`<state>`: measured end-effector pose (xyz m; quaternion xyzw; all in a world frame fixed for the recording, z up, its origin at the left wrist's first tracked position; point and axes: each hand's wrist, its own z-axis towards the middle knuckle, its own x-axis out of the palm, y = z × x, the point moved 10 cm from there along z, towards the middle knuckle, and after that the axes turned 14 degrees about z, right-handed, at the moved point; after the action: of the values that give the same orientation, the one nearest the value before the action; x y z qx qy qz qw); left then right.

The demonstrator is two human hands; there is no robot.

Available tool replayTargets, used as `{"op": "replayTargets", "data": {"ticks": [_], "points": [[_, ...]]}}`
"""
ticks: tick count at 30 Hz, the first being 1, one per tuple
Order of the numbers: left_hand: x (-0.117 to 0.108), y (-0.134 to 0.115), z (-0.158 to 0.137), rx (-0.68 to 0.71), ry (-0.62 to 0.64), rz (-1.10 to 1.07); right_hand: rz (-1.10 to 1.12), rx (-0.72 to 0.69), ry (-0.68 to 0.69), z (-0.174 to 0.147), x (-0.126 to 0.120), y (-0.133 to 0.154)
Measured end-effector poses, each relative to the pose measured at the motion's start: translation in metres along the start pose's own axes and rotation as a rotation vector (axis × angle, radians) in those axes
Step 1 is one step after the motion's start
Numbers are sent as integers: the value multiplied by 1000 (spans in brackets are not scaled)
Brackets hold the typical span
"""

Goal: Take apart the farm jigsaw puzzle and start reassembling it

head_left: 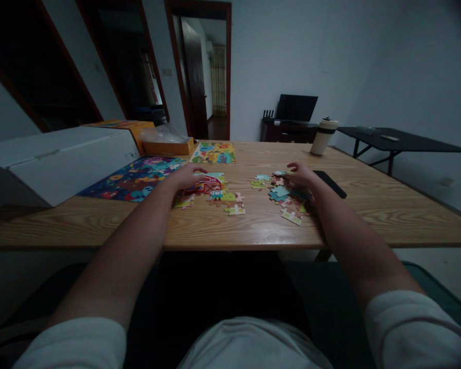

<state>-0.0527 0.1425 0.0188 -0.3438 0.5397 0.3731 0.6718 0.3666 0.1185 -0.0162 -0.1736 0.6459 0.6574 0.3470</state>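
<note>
A partly joined jigsaw puzzle (218, 193), showing a red barn and a small figure, lies on the table before me. My left hand (185, 177) rests at its upper left edge, fingers stretched out and a little apart, with no piece visible in them. To the right is a heap of loose jigsaw pieces (280, 192), some overlapping. My right hand (302, 177) is over the far right side of this heap, its visible fingers reaching left and apart; its underside is hidden. A loose piece (292, 217) lies at the heap's near edge.
A dark phone-like slab (329, 183) lies right of my right hand, and a cream tumbler (324, 136) stands behind. Left are a dark-blue picture sheet (138, 177), a large white box (69, 154) and an orange tray (169, 147). A colourful animal picture (214, 152) lies at the back.
</note>
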Motion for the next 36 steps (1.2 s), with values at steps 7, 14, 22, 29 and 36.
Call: {"op": "replayTargets", "data": {"ticks": [7,14,22,29,36], "points": [[2,2,1,-4,-6,-15,-160,-59,152,-10,17,18],[-1,2,-1,-40,-7,-19,-212,-109,177,-15,28,27],[-1,-2,-3,-37,13,-7,44,25,111,-11,6,13],[-1,0,-3,-46,9,-4,79,38,60,-13,2,8],[1,1,-2,-45,13,6,-282,-124,105,-5,15,16]]}}
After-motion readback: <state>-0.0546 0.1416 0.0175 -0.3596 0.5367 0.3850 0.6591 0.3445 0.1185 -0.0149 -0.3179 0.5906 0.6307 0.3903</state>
